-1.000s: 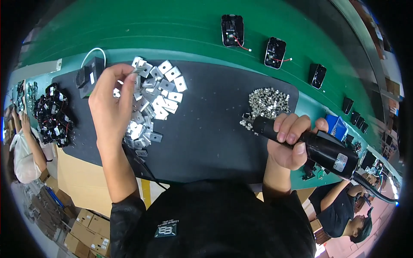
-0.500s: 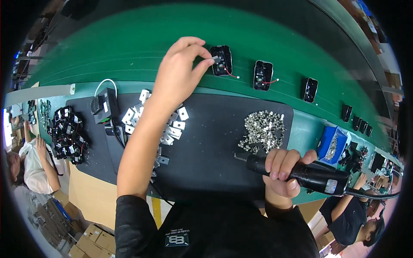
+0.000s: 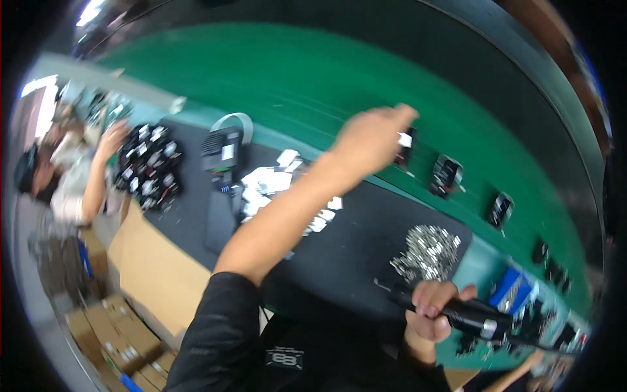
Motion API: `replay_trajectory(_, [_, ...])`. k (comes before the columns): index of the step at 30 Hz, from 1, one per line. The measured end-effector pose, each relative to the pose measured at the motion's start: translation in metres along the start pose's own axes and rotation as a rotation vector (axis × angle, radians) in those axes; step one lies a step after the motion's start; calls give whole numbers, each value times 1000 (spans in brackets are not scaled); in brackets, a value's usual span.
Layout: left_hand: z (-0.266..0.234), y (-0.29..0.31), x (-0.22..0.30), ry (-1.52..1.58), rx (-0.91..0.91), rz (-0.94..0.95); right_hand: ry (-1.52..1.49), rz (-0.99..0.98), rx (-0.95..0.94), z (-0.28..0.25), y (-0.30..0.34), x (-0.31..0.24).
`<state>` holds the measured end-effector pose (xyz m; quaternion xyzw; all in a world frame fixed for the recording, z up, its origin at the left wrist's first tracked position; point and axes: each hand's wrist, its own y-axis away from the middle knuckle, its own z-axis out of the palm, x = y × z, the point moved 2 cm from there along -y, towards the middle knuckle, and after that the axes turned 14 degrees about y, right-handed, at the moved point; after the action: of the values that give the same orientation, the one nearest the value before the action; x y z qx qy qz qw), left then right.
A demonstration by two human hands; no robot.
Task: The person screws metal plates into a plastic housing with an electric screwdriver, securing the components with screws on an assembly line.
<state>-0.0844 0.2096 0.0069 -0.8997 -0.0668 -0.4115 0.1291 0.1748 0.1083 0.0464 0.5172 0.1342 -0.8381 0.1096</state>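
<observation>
My right hand (image 3: 434,311) is wrapped round a black electric screwdriver (image 3: 475,317), its thin bit pointing left, beside a pile of small silver screw-like metal parts (image 3: 431,251). My left hand (image 3: 372,142) reaches over the green surface, smeared by motion. Close under its fingers is a black plastic housing (image 3: 406,155), partly hidden by the hand, with a whitish piece (image 3: 405,140) at its upper part. Whether the fingers grip that piece cannot be made out. Below my left forearm lie white metal plates (image 3: 264,183) on the dark mat (image 3: 353,245).
More black housings (image 3: 447,175) line the green surface (image 3: 294,78) toward the right. A blue bin (image 3: 511,291) holds small parts. A black box-shaped device (image 3: 222,150) and a heap of black assemblies (image 3: 150,166) stand left. Co-workers sit at both sides; cardboard boxes (image 3: 114,333) are lower left.
The whole view has tilted and shifted. My left hand, earlier pinching a small grey piece at the nearest housing, is now blurred with its fingers above that housing. My right hand still holds the screwdriver.
</observation>
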Motion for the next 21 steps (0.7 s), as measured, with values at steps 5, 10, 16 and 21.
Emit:
replay_trajectory(5, [-13,15,11,106,-11,176,31,-53,-13,-14,3,4])
replay_trajectory(10, [-47,108,60,268,-4,123,5,-90,-71,-26,-3,8])
replay_trajectory(16, [-12,186,56,283,-162,-22,-35,-185,-88,-31,-12,-13])
replay_trajectory(21, [-25,187,60,267,-117,-63,-191,-238,-170,7,-36,-21])
